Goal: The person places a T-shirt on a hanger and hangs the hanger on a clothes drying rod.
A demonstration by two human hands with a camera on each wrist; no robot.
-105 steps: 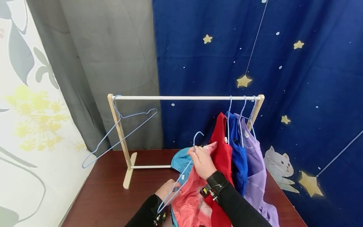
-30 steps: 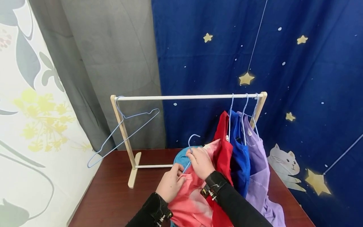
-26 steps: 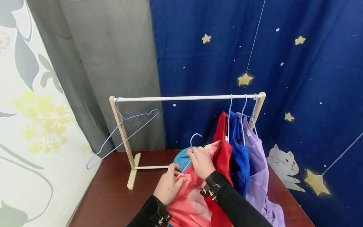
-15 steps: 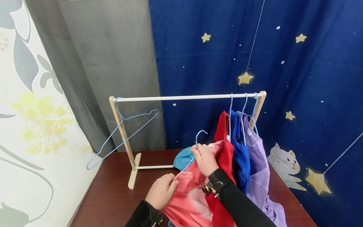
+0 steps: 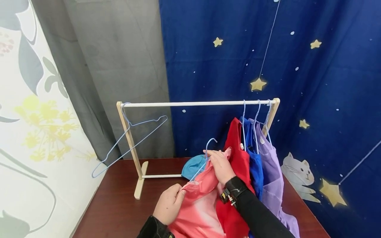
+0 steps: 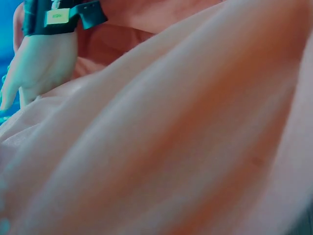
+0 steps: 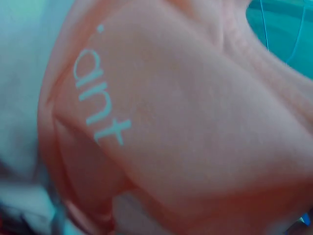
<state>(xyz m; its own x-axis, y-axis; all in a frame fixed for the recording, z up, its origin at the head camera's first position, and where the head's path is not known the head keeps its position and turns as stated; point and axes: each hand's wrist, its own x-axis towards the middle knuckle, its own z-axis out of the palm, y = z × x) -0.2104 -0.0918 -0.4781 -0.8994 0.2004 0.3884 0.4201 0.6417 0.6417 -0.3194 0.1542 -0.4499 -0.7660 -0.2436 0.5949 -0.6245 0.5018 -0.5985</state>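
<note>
A pink tie-dye shirt [image 5: 202, 208] lies bunched on the dark wooden table [image 5: 119, 205] with a light blue wire hanger [image 5: 209, 144] inside its neck. My right hand [image 5: 219, 164] pinches the hanger's neck together with the collar, and the hook stands up above my fingers. My left hand [image 5: 168, 204] grips the shirt's left shoulder edge, where the hanger's arm runs into the cloth. Pink fabric [image 6: 171, 137] fills the left wrist view, with the right hand [image 6: 34, 68] at the top left. The right wrist view shows only pink fabric [image 7: 186, 122] with pale printed letters.
A small wooden rack [image 5: 196, 103] stands at the back of the table. Red [image 5: 236, 155], blue [image 5: 256, 170] and purple [image 5: 272, 172] shirts hang at its right end, an empty hanger [image 5: 131, 138] at its left. A teal garment [image 5: 191, 165] lies behind the pink shirt. Curtains close in behind.
My left hand has slid down and left along the shirt's shoulder, pulling cloth over the hanger's arm. My right hand has stayed at the hanger's neck, raised slightly.
</note>
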